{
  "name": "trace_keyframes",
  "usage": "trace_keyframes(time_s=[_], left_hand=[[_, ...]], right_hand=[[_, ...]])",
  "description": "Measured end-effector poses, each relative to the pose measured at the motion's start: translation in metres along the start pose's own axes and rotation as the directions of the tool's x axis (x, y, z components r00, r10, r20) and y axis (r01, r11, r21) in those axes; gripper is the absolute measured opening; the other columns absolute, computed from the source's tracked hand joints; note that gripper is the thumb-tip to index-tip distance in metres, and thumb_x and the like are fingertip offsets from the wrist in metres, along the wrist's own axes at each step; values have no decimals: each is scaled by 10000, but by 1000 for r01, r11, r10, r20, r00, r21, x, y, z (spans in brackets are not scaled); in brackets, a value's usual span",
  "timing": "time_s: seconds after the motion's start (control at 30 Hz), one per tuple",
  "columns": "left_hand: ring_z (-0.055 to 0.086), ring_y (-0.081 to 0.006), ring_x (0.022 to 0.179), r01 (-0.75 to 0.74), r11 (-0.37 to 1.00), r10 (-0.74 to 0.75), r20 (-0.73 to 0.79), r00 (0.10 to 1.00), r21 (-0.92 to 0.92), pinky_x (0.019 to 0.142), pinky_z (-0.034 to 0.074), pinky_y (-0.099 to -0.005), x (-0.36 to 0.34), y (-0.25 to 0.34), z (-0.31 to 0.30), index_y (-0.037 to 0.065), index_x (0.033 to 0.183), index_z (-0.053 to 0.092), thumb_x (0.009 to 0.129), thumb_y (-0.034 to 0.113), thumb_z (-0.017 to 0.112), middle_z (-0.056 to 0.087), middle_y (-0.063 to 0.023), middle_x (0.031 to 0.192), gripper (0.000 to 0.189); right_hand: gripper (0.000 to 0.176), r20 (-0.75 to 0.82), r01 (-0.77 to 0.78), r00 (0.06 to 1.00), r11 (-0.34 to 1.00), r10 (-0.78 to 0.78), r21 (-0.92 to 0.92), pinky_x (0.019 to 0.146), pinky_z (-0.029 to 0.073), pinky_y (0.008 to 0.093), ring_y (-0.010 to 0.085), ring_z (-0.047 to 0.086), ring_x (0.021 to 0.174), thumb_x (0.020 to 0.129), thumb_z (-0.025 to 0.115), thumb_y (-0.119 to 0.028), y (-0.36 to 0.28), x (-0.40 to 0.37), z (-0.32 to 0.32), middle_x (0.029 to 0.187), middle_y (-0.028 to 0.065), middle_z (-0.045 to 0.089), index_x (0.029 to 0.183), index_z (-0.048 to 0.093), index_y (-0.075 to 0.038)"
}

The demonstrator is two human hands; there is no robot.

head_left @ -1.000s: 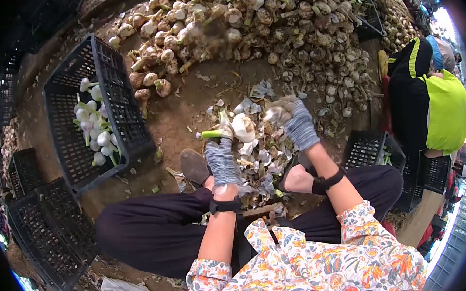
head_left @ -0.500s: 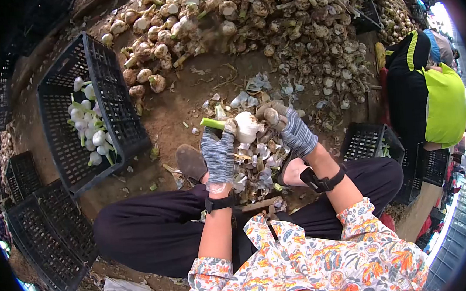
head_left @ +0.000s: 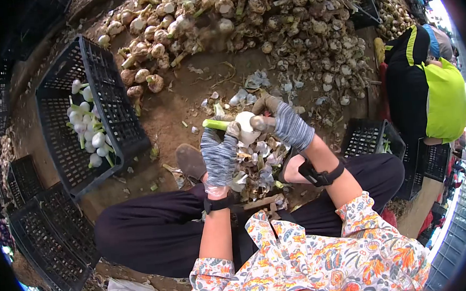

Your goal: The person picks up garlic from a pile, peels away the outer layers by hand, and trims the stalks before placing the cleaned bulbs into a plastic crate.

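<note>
A white garlic bulb (head_left: pixel 246 124) with a short green stem (head_left: pixel 215 124) is between my two gloved hands, above the ground between my feet. My left hand (head_left: pixel 220 152) is closed round the stem end, its thumb against the bulb and the stem poking out to the left. On the other side, my right hand (head_left: pixel 288 124) has its thumb pressed to the bulb and its fingers curled behind, partly hidden. Papery garlic skins (head_left: pixel 258 162) lie in a heap under my hands.
A black crate (head_left: pixel 124 99) at left holds several cleaned garlic bulbs (head_left: pixel 87 126). A big pile of unpeeled garlic (head_left: pixel 300 27) spreads ahead. More black crates (head_left: pixel 53 236) stand at lower left and right (head_left: pixel 365 136). A person in a yellow-green top (head_left: pixel 446 98) sits at right.
My right hand has shifted slightly left, its thumb now over the bulb's right side. The bulb looks smoother and whiter. My left hand keeps its hold.
</note>
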State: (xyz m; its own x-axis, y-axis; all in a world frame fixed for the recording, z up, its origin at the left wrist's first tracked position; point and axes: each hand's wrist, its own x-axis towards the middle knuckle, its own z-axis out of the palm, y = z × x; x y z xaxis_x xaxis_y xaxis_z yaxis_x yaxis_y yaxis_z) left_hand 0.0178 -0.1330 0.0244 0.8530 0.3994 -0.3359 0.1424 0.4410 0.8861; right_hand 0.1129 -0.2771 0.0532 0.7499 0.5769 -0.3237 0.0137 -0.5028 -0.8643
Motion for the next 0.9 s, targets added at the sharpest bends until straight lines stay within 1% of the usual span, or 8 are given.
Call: trace_keyframes(time_s=[0.03,0.1,0.27,0.33,0.53,0.63,0.73,0.9], left_hand=[[537,-84,767,40,999,-40,-1,999,-12,666,457,-217,0,1,-3,22,988,547,831,113,602,585,-30,890,189],[537,-85,777,76,997,-76,-9,997,-27,676,456,-218,1,1,-6,22,987,548,831,112,601,586,-30,890,188],[535,-93,800,29,999,-29,-24,999,-18,709,447,-226,2,4,-3,27,987,548,830,89,597,583,-30,894,176],[534,-100,812,-34,999,33,-25,999,-13,730,443,-232,1,3,-1,26,986,543,826,74,599,577,-32,905,176],[521,-84,799,-93,993,90,-32,995,-74,750,447,-223,2,8,-7,35,1024,518,830,46,585,560,-25,912,206],[525,-87,808,-77,994,75,-19,997,-76,749,447,-220,3,1,-9,31,1034,514,827,56,595,562,-29,926,223],[528,-91,816,-50,996,51,9,999,-78,750,446,-218,3,4,-7,27,1036,520,826,71,601,569,-35,931,230],[524,-94,804,49,998,-52,-56,997,-48,740,430,-225,3,3,-12,35,1000,539,834,117,590,564,-26,907,192]], right_hand=[[273,5,2,1000,1000,-2,3,685,485,266,127,553,765,762,671,-228,5,-1,0,868,58,559,913,562,-27],[300,73,-66,997,878,35,474,681,499,241,108,553,825,788,636,-261,15,-3,-1,881,31,545,962,544,-34],[236,100,-213,975,711,198,670,692,499,247,116,552,828,786,635,-185,-10,-14,-3,910,43,541,953,553,-39],[205,-96,45,995,998,-40,50,671,487,250,124,546,794,776,610,-124,-7,-12,7,903,50,543,946,549,-27],[114,-373,-2,928,1000,-4,-17,620,461,252,123,540,688,795,555,-54,32,10,3,801,68,576,903,539,-24],[284,-8,-202,963,744,269,637,562,484,226,89,548,626,800,645,-247,16,7,7,759,47,574,911,543,-5],[280,77,-223,975,915,209,337,600,509,236,95,567,694,810,632,-239,-13,9,8,791,56,573,945,534,-13],[346,215,-228,970,756,118,614,684,522,271,123,576,830,835,595,-281,2,2,7,948,48,561,1052,502,-27]])
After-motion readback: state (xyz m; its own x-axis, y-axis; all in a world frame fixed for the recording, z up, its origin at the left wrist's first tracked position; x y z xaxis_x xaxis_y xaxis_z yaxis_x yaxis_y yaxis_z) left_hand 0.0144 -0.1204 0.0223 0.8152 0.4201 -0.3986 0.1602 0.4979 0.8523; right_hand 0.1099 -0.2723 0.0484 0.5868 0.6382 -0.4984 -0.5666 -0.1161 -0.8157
